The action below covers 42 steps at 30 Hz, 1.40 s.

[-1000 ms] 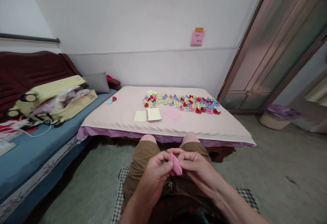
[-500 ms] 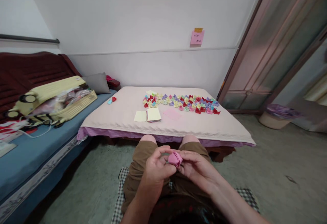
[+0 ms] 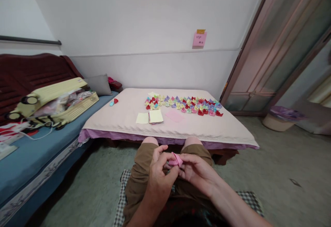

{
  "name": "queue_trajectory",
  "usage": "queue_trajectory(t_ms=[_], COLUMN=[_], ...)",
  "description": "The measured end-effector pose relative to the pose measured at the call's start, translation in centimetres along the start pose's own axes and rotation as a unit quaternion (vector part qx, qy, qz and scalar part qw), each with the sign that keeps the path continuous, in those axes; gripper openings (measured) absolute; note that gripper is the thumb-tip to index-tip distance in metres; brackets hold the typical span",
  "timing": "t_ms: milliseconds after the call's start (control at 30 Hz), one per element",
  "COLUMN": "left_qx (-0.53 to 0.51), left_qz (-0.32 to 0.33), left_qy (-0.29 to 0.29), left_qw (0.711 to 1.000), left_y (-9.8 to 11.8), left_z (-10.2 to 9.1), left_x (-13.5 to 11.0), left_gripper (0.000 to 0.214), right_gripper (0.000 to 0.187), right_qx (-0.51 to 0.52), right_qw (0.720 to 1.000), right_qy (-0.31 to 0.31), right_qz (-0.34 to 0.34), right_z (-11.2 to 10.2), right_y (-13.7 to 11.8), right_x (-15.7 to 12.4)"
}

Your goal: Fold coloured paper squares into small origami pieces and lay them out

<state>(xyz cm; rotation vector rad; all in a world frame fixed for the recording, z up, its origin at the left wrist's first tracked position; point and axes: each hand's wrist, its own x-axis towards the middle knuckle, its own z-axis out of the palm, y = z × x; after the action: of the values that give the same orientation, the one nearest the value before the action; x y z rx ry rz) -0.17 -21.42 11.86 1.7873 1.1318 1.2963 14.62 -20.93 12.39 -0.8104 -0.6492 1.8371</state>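
Observation:
Over my lap, a folded pink paper piece [image 3: 177,159] is held between both hands. My left hand [image 3: 161,168] pinches its left side with thumb and fingers. On its right side, my right hand [image 3: 195,166] grips it with thumb and fingertips. Beyond my knees, a pale sheet covers the low table [image 3: 119,116]. A pad of yellow paper squares [image 3: 156,116] lies there, beside a single yellow sheet [image 3: 142,118] and a flat pink sheet [image 3: 174,115]. Many small folded paper pieces [image 3: 186,103] in mixed colours stand in rows behind them.
At the left, an open yellow suitcase [image 3: 62,92] full of bagged things lies on a blue-covered bench [image 3: 77,130]. A few folded pieces [image 3: 113,102] sit at the table's left. A lined bin [image 3: 279,118] stands right, near the door [image 3: 254,61]. A pink note [image 3: 199,39] hangs on the wall.
The pink paper piece has turned in my hands and looks flatter and more pointed. My left fingers have shifted, with the index finger now resting over the paper.

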Motion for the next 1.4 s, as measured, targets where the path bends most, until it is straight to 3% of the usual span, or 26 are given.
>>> queue_trajectory(t_ms=[233, 333, 533, 767, 967, 1233, 1400], left_qx=[0.137, 0.173, 0.164, 0.094, 0.139, 0.166, 0.162], left_qz=[0.115, 0.136, 0.105, -0.003, 0.026, 0.067, 0.056], left_qy=[0.071, 0.094, 0.116, 0.152, 0.171, 0.167, 0.152], left_qw=[0.981, 0.971, 0.974, 0.984, 0.975, 0.97, 0.973], left_y=[-0.2, -0.4, -0.1, -1.0, -1.3, -2.1, -2.5], left_z=[0.1, 0.2, 0.0, -0.5, 0.1, 0.8, 1.4], left_x=[-0.4, -0.5, -0.1, 0.8, 0.5, 0.1, -0.1], left_gripper=[0.017, 0.017, 0.018, 0.016, 0.015, 0.017, 0.018], right_gripper=[0.007, 0.004, 0.008, 0.007, 0.013, 0.014, 0.012], right_qx=[-0.033, -0.021, -0.006, -0.153, -0.276, -0.286, -0.286], right_qw=[0.999, 0.999, 0.998, 0.98, 0.934, 0.918, 0.915], right_qy=[0.022, 0.032, 0.052, 0.066, 0.114, 0.153, 0.16], right_qz=[-0.01, -0.018, -0.022, -0.108, -0.197, -0.229, -0.236], right_z=[0.0, 0.1, 0.4, 0.7, 1.1, 0.6, 0.5], right_y=[0.3, 0.5, 0.9, 1.7, 2.5, 2.8, 3.0], right_x=[0.3, 0.4, 0.7, 0.2, 1.0, 1.8, 2.4])
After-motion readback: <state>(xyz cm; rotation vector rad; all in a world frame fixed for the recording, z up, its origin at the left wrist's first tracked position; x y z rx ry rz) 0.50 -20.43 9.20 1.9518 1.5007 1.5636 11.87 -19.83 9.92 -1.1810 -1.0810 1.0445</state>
